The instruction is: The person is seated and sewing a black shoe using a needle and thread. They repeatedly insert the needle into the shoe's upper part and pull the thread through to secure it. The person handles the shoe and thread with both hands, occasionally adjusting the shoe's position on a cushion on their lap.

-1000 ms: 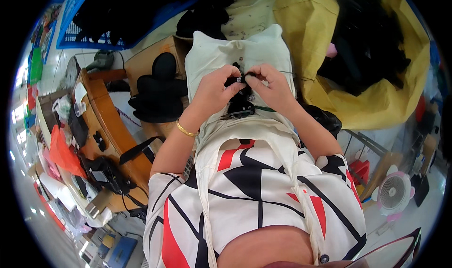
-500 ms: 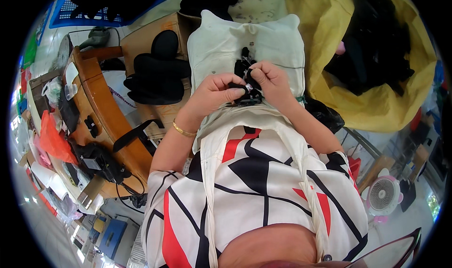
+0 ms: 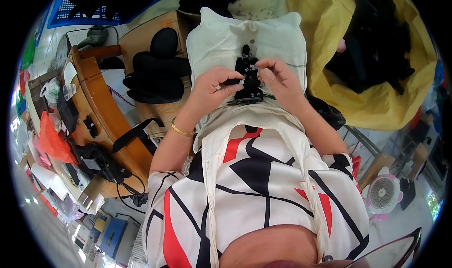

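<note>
A white padded cloth (image 3: 212, 42) lies across my lap. On it rests a narrow strip of small black pieces (image 3: 248, 84) dotted with pale, shiny bits. My left hand (image 3: 215, 85), with a gold bracelet on its wrist, pinches a small black piece (image 3: 232, 82) with a pale, shiny bit at its end, beside the strip. Over the strip's right edge, my right hand (image 3: 278, 79) has its thumb and bent fingers close together. Whatever is between those fingertips is too small to make out.
A cardboard box with black padded pieces (image 3: 157, 75) stands at left, next to a wooden chair (image 3: 101, 110). A large yellow bag (image 3: 320, 56) full of black items stands at right. A blue basket (image 3: 59, 13) is at far left; a pink-and-white fan (image 3: 382, 195) is lower right.
My hands have moved slightly apart, showing more of the black strip between them. The right hand's fingers have lifted and loosened a little; the left still pinches the black piece.
</note>
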